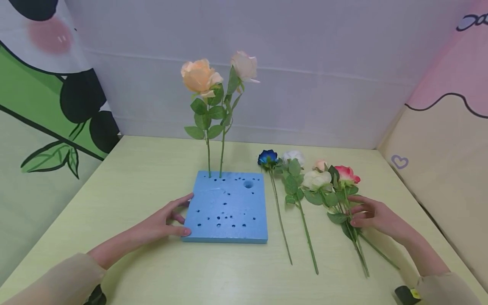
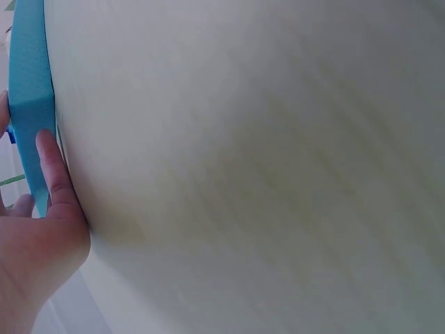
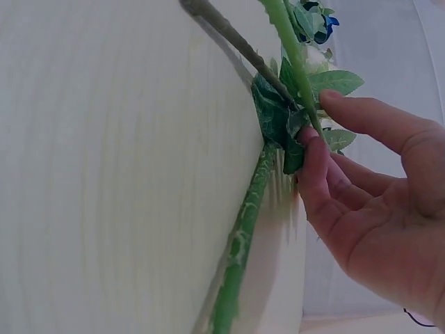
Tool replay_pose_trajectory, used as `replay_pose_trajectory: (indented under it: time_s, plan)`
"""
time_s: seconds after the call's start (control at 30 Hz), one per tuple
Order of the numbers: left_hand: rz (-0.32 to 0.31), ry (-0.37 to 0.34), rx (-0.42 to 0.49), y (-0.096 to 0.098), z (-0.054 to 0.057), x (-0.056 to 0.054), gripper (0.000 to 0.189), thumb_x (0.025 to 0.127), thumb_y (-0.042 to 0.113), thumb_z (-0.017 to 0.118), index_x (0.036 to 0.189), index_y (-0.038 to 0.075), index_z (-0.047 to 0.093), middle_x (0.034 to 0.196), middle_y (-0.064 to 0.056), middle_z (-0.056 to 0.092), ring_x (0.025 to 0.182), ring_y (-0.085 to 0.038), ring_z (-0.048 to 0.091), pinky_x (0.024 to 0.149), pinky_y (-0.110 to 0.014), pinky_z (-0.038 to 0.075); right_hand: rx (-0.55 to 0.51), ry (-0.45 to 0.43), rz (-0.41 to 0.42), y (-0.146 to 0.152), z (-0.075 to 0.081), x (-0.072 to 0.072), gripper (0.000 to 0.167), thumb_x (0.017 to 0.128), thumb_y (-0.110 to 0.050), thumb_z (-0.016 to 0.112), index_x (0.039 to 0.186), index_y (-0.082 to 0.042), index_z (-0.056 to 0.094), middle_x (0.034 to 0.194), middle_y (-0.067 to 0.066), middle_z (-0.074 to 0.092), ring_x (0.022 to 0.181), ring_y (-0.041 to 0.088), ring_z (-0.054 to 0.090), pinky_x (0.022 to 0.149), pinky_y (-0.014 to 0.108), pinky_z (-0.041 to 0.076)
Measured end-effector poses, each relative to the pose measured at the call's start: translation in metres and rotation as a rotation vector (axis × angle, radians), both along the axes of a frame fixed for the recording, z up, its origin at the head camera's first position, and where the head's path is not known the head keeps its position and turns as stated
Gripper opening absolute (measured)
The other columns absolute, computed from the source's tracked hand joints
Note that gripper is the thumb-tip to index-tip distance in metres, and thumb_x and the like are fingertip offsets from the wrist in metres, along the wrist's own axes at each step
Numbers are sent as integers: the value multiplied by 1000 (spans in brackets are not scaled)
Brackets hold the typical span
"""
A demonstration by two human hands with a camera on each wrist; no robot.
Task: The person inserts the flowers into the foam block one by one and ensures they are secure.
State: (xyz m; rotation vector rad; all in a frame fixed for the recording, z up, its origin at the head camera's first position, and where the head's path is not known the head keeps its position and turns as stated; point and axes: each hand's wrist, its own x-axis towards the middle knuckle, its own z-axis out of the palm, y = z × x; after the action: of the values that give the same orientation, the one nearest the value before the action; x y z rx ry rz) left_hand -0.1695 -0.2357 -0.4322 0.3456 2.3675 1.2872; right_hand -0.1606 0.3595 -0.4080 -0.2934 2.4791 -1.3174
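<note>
My left hand (image 1: 167,220) is at the left side of a blue foam board (image 1: 240,207) with many holes, its thumb over the front corner and the other fingers along the side. Two artificial roses stand upright in the back holes, a peach rose (image 1: 200,78) and a pale pink rose (image 1: 245,66). On the right, my right hand (image 1: 375,216) pinches the green stem (image 3: 295,59) of a pink-red rose (image 1: 346,174) between thumb and fingers. Under it lie a cream rose (image 1: 316,180) and a small peach flower (image 1: 321,164), partly hidden by leaves.
Between the board and my right hand lie a blue rose (image 1: 268,157) and a white rose (image 1: 293,158), stems toward me. A pale wooden table (image 1: 145,178) carries everything. A grey-white cloth (image 1: 324,97) hangs behind, with printed cloths at both sides.
</note>
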Motion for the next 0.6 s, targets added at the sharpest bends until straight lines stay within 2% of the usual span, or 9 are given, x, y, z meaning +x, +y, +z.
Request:
replay_pose_trajectory:
  time_s: [0.17, 0.4, 0.6]
  plan:
    - [3, -4, -1, 0, 0, 0, 97, 84, 33, 78, 159, 31, 17, 161, -14, 26, 114, -25, 52, 79, -29, 47, -22, -38, 0, 0, 1, 0, 77, 93, -12, 67, 152, 7, 22, 125, 29, 55, 93, 9, 70, 79, 30, 59]
    - [3, -5, 2, 1, -1, -2, 97, 84, 34, 78, 159, 31, 17, 161, -14, 27, 114, -24, 52, 81, -30, 47, -68, -71, 0, 2, 1, 0, 76, 94, -10, 65, 152, 7, 19, 118, 12, 59, 89, 13, 70, 74, 36, 60]
    - [7, -8, -8, 2, 2, -1, 98, 83, 34, 78, 159, 29, 17, 161, -14, 27, 114, -25, 51, 82, -31, 45, -72, -64, -14, 3, 9, 2, 75, 94, -10, 65, 151, 7, 20, 116, 7, 61, 89, 15, 70, 74, 38, 60]
